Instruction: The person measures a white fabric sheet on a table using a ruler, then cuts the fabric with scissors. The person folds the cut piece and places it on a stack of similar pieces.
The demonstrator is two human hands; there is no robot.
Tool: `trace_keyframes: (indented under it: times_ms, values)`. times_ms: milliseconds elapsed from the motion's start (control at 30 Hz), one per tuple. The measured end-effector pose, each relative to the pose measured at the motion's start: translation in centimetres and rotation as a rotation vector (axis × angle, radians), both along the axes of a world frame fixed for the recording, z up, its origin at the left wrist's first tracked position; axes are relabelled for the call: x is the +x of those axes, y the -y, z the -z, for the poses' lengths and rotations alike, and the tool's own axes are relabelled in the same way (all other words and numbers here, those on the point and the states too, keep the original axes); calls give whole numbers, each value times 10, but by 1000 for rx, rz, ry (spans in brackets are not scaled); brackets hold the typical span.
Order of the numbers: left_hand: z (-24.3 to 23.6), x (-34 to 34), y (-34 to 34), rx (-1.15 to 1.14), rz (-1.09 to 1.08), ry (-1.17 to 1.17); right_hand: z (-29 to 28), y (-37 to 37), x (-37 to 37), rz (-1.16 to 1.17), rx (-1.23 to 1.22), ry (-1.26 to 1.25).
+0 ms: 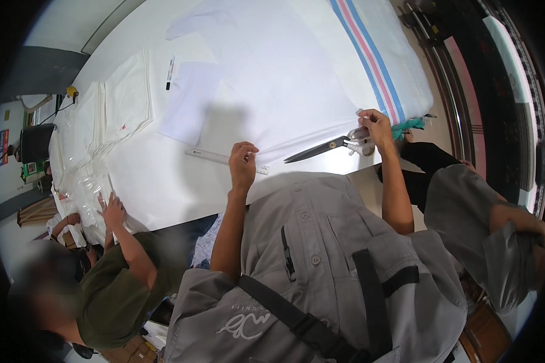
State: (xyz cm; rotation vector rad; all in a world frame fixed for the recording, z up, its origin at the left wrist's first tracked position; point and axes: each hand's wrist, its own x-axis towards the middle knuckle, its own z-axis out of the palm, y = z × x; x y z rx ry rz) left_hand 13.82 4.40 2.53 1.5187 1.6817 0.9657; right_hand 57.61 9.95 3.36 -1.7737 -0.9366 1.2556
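A large pale white cloth (284, 72) lies across the white table, its near edge running between my hands. My left hand (243, 160) is closed, pinching that edge near its left end. Farther right, my right hand (378, 128) pinches the cloth's corner between thumb and fingers. Scissors (322, 149) with dark blades and light handles rest on the table just below the edge, blades pointing left, handles beside my right hand. Passing beneath my left hand is a clear ruler (207, 155), partly hidden by it.
A marker pen (170, 73) lies beyond a smaller pale cloth piece (191, 100). Folded white cloths (127, 97) are stacked at the left, near a co-worker's hand (111, 212). A striped white sack (399, 54) sits at the far right. Another person (478, 224) is close at my right.
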Motion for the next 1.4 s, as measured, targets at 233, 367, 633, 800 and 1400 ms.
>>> trace_keyframes:
  times_ms: [233,367,633,800,1400]
  values:
    - [-8,12,6,30,40,108,-6,3,-13,-92,-65,-103]
    - [-6,21,15,100,59,-245,-19,7,-27,-166,-104,-141]
    - [-20,83,-46,276,375,-400,-28,9,-36,-146,-53,4]
    - [-22,156,-113,360,706,-718,-20,1,-37,-149,-41,66]
    - [4,174,-126,286,632,-909,-39,-1,-24,-197,-137,-21]
